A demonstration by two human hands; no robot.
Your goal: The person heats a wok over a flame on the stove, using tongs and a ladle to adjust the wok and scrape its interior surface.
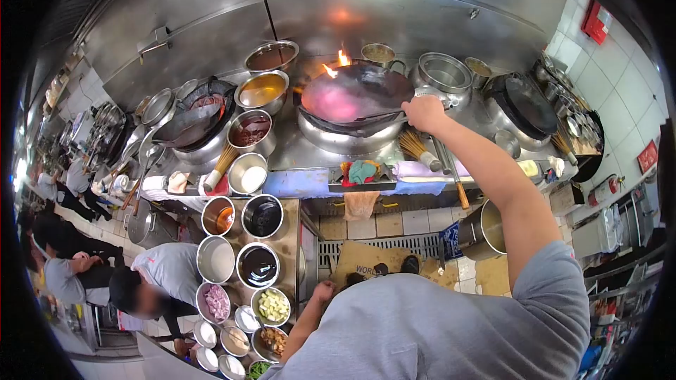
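At the centre stove a dark wok (359, 95) stands tilted over its burner, with flames at its back left rim and a pinkish glow and haze inside. My right hand (424, 113) is closed at the wok's right edge; a cloth or handle under the fingers is hard to make out. Low beside my body, near the side counter, my left hand (324, 291) is curled, and nothing shows in it. Just in front of the wok lies a bamboo brush (415, 148), right of a green cloth (362, 172).
Woks stand on burners at left (190, 123) and right (529, 105). Metal bowls of liquids (262, 89) line the stove's left part. Sauce pots (258, 266) and chopped onions (213, 302) fill the side counter. A bent-over co-worker (169, 271) is at left; a tall pot (482, 231) stands right.
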